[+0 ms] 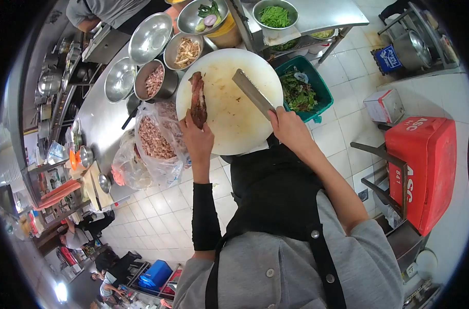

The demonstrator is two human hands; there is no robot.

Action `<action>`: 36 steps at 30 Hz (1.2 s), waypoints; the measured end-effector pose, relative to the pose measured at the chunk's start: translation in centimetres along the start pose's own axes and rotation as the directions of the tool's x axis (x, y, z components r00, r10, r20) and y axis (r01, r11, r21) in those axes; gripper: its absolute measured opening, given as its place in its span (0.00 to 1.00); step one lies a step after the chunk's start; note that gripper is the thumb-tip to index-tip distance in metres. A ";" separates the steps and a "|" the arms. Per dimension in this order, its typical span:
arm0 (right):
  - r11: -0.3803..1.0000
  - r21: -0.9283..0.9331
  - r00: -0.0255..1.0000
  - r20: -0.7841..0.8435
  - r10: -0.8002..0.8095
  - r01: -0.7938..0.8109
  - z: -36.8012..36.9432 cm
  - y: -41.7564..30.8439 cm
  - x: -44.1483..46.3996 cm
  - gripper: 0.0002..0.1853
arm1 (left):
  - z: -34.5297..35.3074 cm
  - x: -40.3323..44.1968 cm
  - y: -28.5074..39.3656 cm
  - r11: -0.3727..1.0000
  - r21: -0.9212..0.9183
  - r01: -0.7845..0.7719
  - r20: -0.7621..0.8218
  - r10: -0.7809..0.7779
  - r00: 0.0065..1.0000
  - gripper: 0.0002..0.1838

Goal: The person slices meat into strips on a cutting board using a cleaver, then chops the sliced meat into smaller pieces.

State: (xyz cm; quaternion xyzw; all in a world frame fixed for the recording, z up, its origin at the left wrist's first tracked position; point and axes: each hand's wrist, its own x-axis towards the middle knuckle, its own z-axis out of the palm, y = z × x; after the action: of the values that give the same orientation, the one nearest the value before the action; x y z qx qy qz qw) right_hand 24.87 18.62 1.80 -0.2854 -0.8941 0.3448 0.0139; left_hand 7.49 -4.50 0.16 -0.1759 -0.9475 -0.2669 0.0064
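Note:
A round white cutting board (234,123) lies in front of me, with brownish smears and small scraps on it. My left hand (197,138) holds the near end of a long piece of browned meat (198,100) at the board's left side. In my right hand (291,126) is the handle of a cleaver (252,91). Its broad blade points up and left over the board, apart from the meat. My right fingers are wrapped round the handle. A clear plastic bag of chopped pinkish meat (156,139) sits just left of my left hand.
Metal bowls and pots stand behind left, including a pot of diced meat (153,80) and a bowl of pale strips (187,51). A green bin of leafy scraps (304,90) is right of the board. Farther right is a red box (425,170). Other people work in the background.

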 end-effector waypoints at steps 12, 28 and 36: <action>0.999 0.012 0.999 -0.006 -0.050 0.050 -0.5 -0.1 0.2 0.23 | -1.1 0.4 -5.7 0.266 -0.856 0.442 0.359 -0.308 0.881 0.22; 0.998 -0.004 0.998 -0.008 -0.063 0.063 0.0 0.2 0.3 0.22 | -2.6 -1.0 -4.1 0.519 -0.745 0.420 0.367 -0.207 0.907 0.28; 0.998 -0.022 0.999 0.001 -0.054 0.054 0.0 0.0 0.3 0.22 | 0.2 5.0 -1.4 0.992 -0.125 0.019 0.152 0.000 0.988 0.52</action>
State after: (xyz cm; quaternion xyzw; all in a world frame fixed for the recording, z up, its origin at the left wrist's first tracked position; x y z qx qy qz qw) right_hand 24.66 18.76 1.81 -0.2613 -0.9052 0.3346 0.0198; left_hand 2.36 -3.83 -0.19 -0.1912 -0.9274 -0.3119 -0.0782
